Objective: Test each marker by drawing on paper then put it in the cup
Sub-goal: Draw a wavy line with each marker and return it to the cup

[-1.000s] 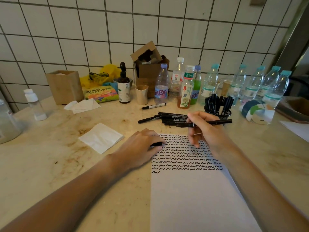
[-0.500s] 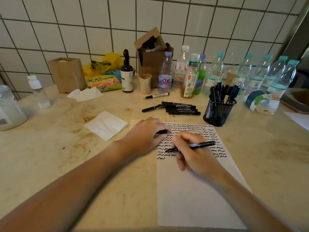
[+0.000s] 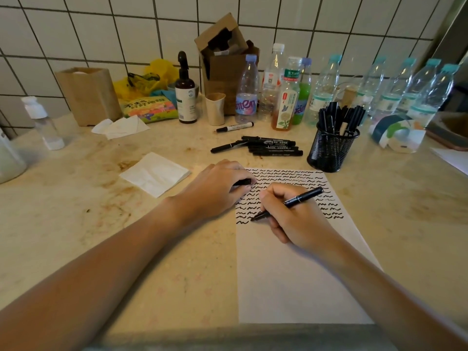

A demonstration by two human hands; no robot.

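A stained beige stone counter (image 3: 76,224) is filling the view, running back to a wall (image 3: 101,34) of white square tiles with dark grout. Soft, warm light is falling across it. A dark frame (image 3: 453,29) is rising at the counter's far right corner.

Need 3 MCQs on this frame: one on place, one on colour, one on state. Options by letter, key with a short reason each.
1. Where does the mesh cup stand?
A. just beyond the paper's far right corner
B. on the napkin
C. left of the brown bag

2. What colour are the squiggles on the paper?
A. red
B. black
C. blue

3. What is the right hand doing with the marker?
A. dropping it in the cup
B. capping it
C. holding its tip on the paper

Key:
1 A, the cup sits on the counter past that corner.
2 B, every row of marks is black.
3 C, the tip meets the sheet beside the lowest squiggle, while the left hand holds a black cap.
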